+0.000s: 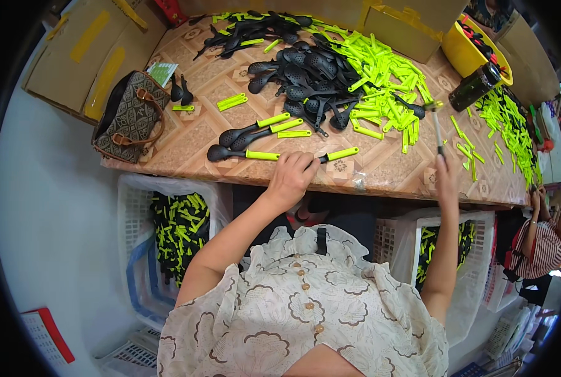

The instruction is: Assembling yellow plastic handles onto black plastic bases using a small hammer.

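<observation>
My left hand (293, 179) is closed at the table's near edge around a black kitchen utensil with a lime-green handle (343, 153). The handle points right; my fingers hide the utensil's head. My right hand (446, 179) grips a hammer (438, 129) by its dark lower end, the pale shaft upright and the yellowish head raised at the top. Left of my left hand lie black spoons with green handles fitted, among them a solid-looking spoon (221, 152) and a slotted one (231, 136). A loose green handle (294, 134) rests beside them.
Behind stand a heap of black spoon heads (312, 69) and a pile of green handles (387, 69). A handbag (130, 119) sits left; a dark bottle (475, 87) and yellow tub (506, 72) are right. Lined crates (130, 213) stand below. Another person (538, 248) works at far right.
</observation>
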{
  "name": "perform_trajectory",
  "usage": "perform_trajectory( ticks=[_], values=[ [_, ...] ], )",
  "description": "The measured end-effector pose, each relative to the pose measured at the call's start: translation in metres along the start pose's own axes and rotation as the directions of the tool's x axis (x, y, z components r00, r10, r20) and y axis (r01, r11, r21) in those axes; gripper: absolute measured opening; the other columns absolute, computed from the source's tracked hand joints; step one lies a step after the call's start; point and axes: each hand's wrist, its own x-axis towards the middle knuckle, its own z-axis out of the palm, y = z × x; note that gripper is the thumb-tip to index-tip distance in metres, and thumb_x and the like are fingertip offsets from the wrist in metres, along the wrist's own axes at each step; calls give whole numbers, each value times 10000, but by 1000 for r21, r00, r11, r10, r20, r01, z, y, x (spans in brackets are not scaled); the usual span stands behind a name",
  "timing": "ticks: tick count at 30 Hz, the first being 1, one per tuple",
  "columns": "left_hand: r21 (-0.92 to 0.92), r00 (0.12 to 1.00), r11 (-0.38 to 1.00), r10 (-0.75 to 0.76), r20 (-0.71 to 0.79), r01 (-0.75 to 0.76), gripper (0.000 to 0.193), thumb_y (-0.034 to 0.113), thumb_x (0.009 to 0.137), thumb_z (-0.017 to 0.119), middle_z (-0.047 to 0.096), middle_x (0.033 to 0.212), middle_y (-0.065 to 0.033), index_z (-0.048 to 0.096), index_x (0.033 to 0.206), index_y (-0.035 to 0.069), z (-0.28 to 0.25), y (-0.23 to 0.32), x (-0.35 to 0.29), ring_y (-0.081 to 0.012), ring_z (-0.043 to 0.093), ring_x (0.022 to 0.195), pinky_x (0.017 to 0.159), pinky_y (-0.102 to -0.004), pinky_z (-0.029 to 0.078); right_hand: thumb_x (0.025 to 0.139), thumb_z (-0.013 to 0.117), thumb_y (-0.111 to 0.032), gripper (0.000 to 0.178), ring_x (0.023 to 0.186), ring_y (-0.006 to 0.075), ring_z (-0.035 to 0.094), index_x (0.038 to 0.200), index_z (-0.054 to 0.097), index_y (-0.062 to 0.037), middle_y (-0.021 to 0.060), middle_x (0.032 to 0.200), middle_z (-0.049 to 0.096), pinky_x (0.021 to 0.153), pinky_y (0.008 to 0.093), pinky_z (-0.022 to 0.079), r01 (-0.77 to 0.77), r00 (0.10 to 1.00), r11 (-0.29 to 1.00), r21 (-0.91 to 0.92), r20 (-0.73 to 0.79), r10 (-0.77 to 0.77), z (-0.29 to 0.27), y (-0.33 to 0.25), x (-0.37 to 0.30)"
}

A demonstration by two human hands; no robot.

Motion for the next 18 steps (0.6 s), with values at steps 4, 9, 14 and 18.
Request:
perform_trajectory(
  ticks=[4,9,14,18],
  values=[
    [25,1000,1000,18,7,-18,309,105,767,566,588,1029,-96,619,1056,10,3,-2,2,-249,572,962,827,-389,410,937,574,-196,315,948,291,644,1188,589,-7,195,1026,656,836,375,488,326,902,943,-69,322,-288,36,-46,-92],
    [0,1000,1000,-7,10,7,314,79,761,569,591,1044,-96,627,1065,24,2,0,4,-265,584,968,815,-401,403,933,578,-149,267,791,373,624,1166,556,-20,192,886,613,663,411,501,496,846,864,-89,274,-457,68,-58,-122],
    [39,1000,999,1,14,-1,319,104,753,578,589,1048,-84,627,1058,26,0,0,5,-245,579,968,806,-393,398,940,563,-168,284,752,391,625,1182,531,-25,196,866,611,619,455,505,472,872,816,-333,316,-375,81,-49,-131],
    [39,998,999,-13,56,11,330,119,755,574,588,1047,-83,620,1070,32,-1,4,1,-236,578,968,811,-394,391,946,556,-186,280,762,414,624,1169,534,-20,211,898,622,627,465,510,518,852,840,-162,180,-491,65,-53,-127]
  ],
)
